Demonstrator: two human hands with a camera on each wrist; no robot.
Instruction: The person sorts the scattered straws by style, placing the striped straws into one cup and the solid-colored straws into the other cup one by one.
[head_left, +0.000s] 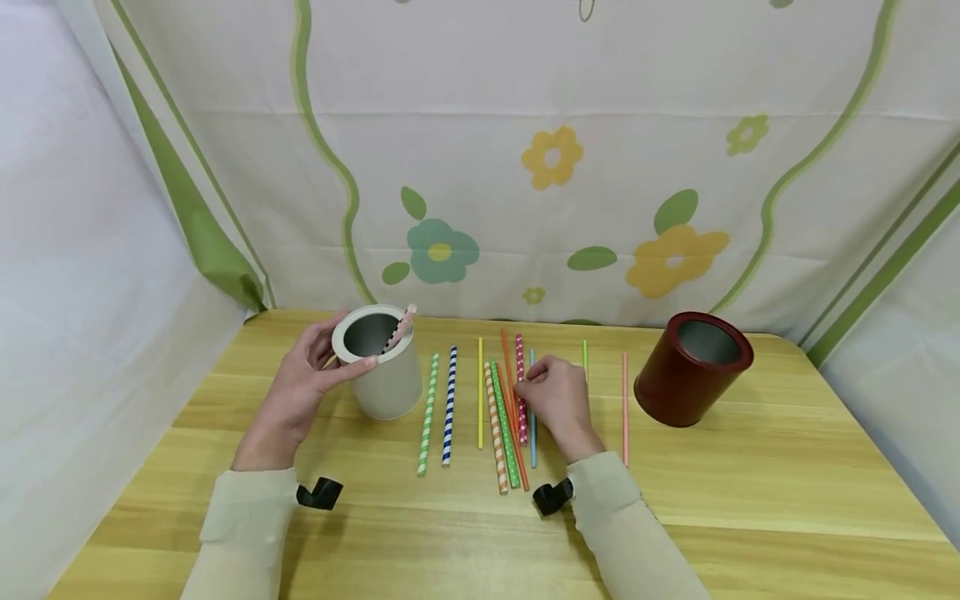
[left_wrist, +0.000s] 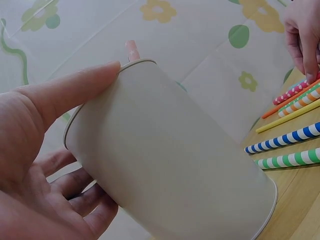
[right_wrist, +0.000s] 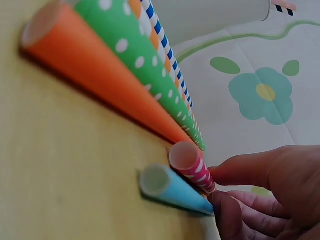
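My left hand [head_left: 288,400] grips a white can [head_left: 392,385], thumb over its rim and fingers behind its side. A pink straw with a black-and-white part [head_left: 400,327] stands tilted inside that can. Over the row of paper straws, my right hand [head_left: 562,404] pinches a magenta straw with white dots [right_wrist: 187,159] between thumb and forefinger. This straw lies low over the wooden table, next to a light blue straw [right_wrist: 167,184]. On its other side are an orange straw [right_wrist: 100,72] and a green dotted straw [right_wrist: 135,57].
A dark red can [head_left: 678,383] stands at the right. Blue-striped [head_left: 449,408] and green-striped straws [head_left: 428,417] lie by the white can, then a yellow straw [head_left: 481,392]. Right of my right hand lie a coral straw [head_left: 626,400] and a bright green straw [head_left: 585,354]. A flowered cloth [head_left: 480,167] hangs behind.
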